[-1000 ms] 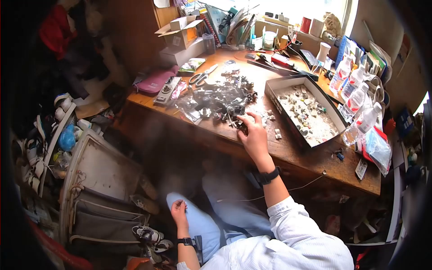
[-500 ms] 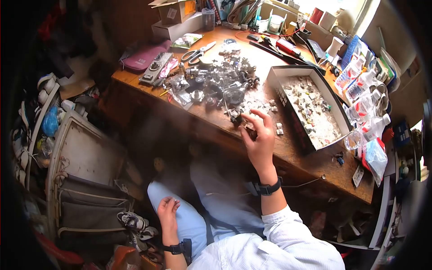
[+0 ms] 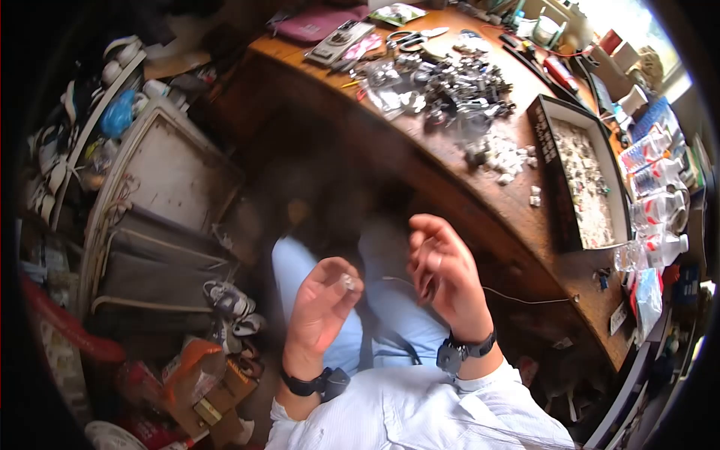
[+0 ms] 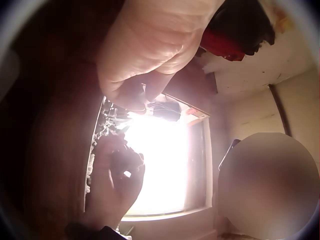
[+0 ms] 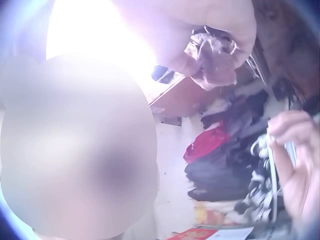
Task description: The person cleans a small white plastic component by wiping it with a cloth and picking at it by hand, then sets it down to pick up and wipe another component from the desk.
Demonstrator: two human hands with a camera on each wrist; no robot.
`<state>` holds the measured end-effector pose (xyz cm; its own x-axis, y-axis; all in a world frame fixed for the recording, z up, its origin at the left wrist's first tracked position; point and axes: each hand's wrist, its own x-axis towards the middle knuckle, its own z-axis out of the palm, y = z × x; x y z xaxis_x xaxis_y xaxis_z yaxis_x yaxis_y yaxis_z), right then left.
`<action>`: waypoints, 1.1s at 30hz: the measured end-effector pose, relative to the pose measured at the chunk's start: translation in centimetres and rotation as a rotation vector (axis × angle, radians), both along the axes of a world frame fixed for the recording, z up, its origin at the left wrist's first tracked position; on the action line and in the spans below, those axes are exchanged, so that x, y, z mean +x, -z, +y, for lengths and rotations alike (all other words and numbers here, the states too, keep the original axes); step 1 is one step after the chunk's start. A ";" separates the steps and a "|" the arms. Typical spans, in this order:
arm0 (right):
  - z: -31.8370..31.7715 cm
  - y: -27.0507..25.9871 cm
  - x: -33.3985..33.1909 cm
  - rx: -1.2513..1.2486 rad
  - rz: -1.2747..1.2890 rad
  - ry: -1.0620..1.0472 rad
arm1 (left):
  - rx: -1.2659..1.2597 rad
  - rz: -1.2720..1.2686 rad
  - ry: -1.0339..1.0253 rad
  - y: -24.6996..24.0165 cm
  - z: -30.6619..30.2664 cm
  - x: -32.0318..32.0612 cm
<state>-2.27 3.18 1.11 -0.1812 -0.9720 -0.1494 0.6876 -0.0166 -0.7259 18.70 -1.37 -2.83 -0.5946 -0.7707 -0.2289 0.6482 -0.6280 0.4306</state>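
Above the lap, my left hand (image 3: 322, 307) pinches a small pale piece (image 3: 346, 282) between thumb and fingertips. To its right and apart from it, my right hand (image 3: 454, 281) has its fingers curled in around a small part, mostly hidden and blurred. The left wrist view shows a small bright white spot (image 4: 127, 174) at the right hand (image 4: 110, 175). A heap of dark and clear small parts (image 3: 465, 90) lies on the desk (image 3: 517, 199), with white pieces (image 3: 506, 157) at its near edge.
A black-sided open box (image 3: 562, 187) of small pieces stands on the desk's right, beside plastic bottles (image 3: 656, 206). Scissors (image 3: 412, 39) and a pink pouch (image 3: 319, 21) lie toward the back. A folding chair (image 3: 165, 172) and shoes (image 3: 229, 300) are at left.
The right hand has left the desk edge and come back over the lap. The left hand has risen toward it. The head view has turned down, shifting the desk up and right.
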 end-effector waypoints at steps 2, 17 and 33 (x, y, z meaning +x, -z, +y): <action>0.8 0.2 1.7 0.015 -0.075 -0.196 | -0.017 0.004 0.001 -1.0 0.6 0.3; 1.8 -0.9 6.1 -0.168 0.390 -0.199 | -0.357 -0.225 -0.218 -3.0 3.4 1.8; 2.2 -1.1 7.3 -0.063 0.274 -0.135 | -0.323 -0.283 -0.224 -3.3 4.3 1.8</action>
<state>5.05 5.37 2.16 -0.0748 -0.9959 -0.0518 0.4657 0.0110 -0.8849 20.47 2.97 0.44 -0.3551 -0.9309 -0.0853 0.5814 -0.2913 0.7597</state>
